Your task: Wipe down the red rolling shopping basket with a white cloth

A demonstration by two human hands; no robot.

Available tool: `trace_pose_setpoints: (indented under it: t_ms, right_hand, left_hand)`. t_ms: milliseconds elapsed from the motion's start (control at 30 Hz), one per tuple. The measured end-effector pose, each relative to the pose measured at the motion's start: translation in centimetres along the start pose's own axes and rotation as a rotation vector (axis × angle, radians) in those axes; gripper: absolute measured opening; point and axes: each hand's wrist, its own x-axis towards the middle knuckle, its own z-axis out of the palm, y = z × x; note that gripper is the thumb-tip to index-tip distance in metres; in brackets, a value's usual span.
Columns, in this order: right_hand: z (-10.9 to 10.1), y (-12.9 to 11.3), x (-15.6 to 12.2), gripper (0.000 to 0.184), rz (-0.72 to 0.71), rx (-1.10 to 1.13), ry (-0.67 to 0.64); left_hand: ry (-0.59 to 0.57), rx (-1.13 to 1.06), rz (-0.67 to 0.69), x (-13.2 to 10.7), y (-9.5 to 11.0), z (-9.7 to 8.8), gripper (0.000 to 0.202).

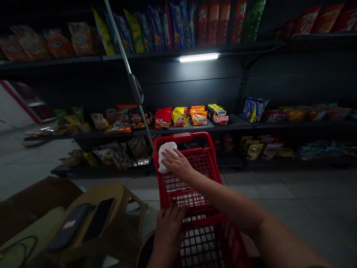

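A red plastic shopping basket (214, 160) with grid walls stands in front of me, its far end near the shelves. My right hand (177, 163) reaches across it and presses a white cloth (164, 163) against the far left part of the basket; the fingers lie over the cloth. Nearer to me, my left hand (170, 223) has its fingers curled over the basket's left edge, and part of them is in shadow. A thin silver pole (122, 42) with a grey fitting slants up from beside the basket's far left corner.
Ahead, a dark shelf (234, 123) carries several bagged snacks, lit by a tube lamp (199, 57). At left, a yellowish stool (119, 201) holds a phone (99, 219) and a dark flat device (69, 225). A cardboard box (52, 186) sits beside it on the tiled floor.
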Motion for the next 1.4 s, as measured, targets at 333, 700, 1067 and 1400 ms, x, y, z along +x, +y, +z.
trace_pose_setpoints:
  t_ms: [333, 700, 1067, 1400]
  right_hand:
    - [2.4, 9.6, -1.9, 0.037, 0.437, -0.074, -0.216]
    - [0.1, 12.4, -6.1, 0.033, 0.619, -0.200, -0.263]
    - [5.8, 4.5, 2.2, 0.062, 0.302, 0.121, -0.156]
    - [0.7, 12.5, -6.5, 0.049, 0.469, 0.017, -0.180]
  left_hand:
    - [-0.008, -0.046, 0.000, 0.8, -0.6, 1.3, 0.073]
    - [-0.047, -0.075, 0.058, 1.7, -0.3, 0.6, 0.069]
    - [-0.109, -0.068, -0.047, 1.0, -0.5, 0.2, 0.065]
    - [-0.104, -0.080, -0.034, 0.7, -0.5, 0.6, 0.075]
